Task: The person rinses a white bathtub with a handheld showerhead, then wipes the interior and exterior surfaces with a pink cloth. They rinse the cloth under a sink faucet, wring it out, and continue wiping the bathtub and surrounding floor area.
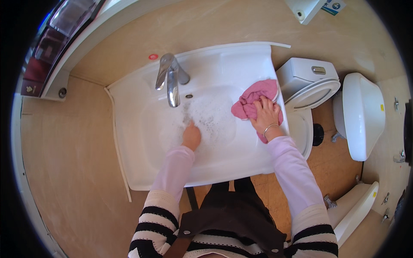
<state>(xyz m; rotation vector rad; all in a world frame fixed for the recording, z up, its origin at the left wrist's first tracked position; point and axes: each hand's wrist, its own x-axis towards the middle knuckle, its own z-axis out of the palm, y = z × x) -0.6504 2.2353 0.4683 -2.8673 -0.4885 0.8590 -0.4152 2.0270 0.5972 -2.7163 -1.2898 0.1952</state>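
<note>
My left hand (191,135) reaches into soapy water in the white ceramic washbasin (138,174), below the chrome faucet (173,80). Its fingers are under the suds, so what they touch is hidden. My right hand (267,116), with a silver bangle at the wrist, lies on a crumpled pink cloth (258,92) at the basin's right rim. The fingers are spread and slightly bent over the cloth, pressing on it. Part of the cloth hangs down the inner side below the palm. White foam covers the middle of the bowl, and the overflow hole (189,96) shows above it.
A white toilet (300,125) with a raised-looking lid and cistern (306,69) stands right of the basin. Farther right are two more white basins (367,119), (356,213) on the wall. A shelf (55,80) with boxes is at upper left.
</note>
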